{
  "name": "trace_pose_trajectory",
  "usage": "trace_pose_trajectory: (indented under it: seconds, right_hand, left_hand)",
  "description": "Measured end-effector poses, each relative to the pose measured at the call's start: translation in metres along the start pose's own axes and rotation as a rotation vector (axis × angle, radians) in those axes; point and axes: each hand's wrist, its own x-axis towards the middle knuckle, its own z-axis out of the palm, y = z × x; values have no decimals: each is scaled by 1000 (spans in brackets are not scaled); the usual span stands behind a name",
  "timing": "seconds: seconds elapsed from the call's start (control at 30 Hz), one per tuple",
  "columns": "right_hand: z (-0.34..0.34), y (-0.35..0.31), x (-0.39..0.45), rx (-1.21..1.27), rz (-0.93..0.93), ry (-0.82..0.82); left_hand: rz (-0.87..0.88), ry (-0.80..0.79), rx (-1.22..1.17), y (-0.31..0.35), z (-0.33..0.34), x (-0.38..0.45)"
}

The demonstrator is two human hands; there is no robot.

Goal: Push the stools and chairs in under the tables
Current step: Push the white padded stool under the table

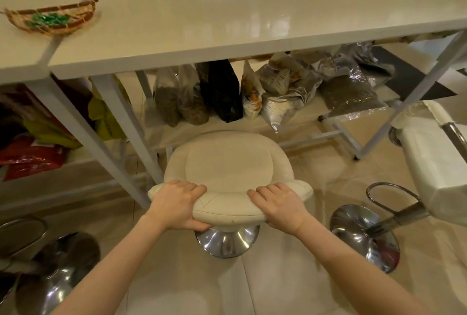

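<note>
A cream padded bar stool [228,163] with a low curved backrest and a chrome disc base stands in front of a long white table [227,21]. Its seat lies just short of the table's near edge. My left hand [177,203] grips the left part of the backrest, thumb underneath. My right hand [280,207] grips the right part the same way. A second stool [434,160], white with a chrome footrest ring and base, stands to the right, outside the table.
Several bags [222,92] of goods lie on a low shelf under the table. A white table leg [126,122] slants down left of the stool. A wicker basket [51,18] sits on the left table. Chrome stool bases [58,271] stand at lower left.
</note>
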Motion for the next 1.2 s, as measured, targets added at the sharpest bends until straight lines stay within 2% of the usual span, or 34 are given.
trace_pose_trajectory:
  seconds: [0.43, 0.67, 0.9, 1.07, 1.2]
  right_hand:
    - [19, 38, 46, -3, -5, -64]
    - [17, 60, 41, 11, -51, -85]
    - [11, 91, 34, 22, -129, -192]
    - [8, 113, 31, 36, -182, -252]
    - [6, 123, 31, 57, -224, -238]
  left_hand:
    - [-12, 31, -17, -44, 10, 44]
    - [-44, 95, 13, -22, 11, 49]
    - [-133, 148, -3, 11, 13, 58]
    - [-206, 152, 17, 34, 16, 66]
    - [-267, 96, 36, 46, 14, 71]
